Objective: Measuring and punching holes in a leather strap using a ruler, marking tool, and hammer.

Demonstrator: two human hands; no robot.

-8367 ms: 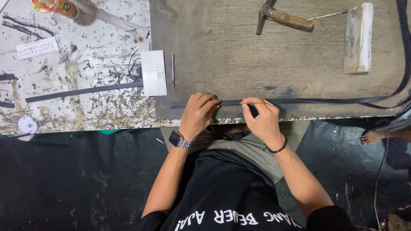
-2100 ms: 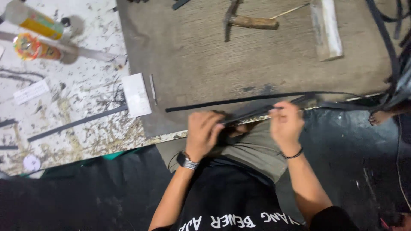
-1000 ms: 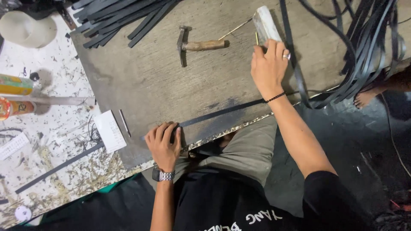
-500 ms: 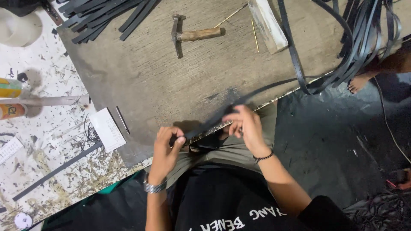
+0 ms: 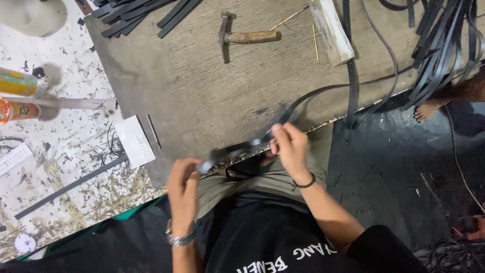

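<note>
I see both hands lift 1 long black rubber strip (image 5: 242, 147) just above the near edge of the desk (image 5: 202, 86). Left hand (image 5: 183, 187) fingers pinch its near end; right hand (image 5: 289, 146) fingers pinch it farther along. Flat, narrow and dark, it runs from lower left to upper right, trailing across the desk toward a heap of black strips (image 5: 444, 45).

Black printed t-shirt, olive trousers, metal wristwatch (image 5: 180, 237) on left, perhaps beaded black bracelet (image 5: 304, 182) on right

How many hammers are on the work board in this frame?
1. The hammer lies on the board near its far edge, wooden handle pointing right toward the pale block. None looks hidden.
</note>
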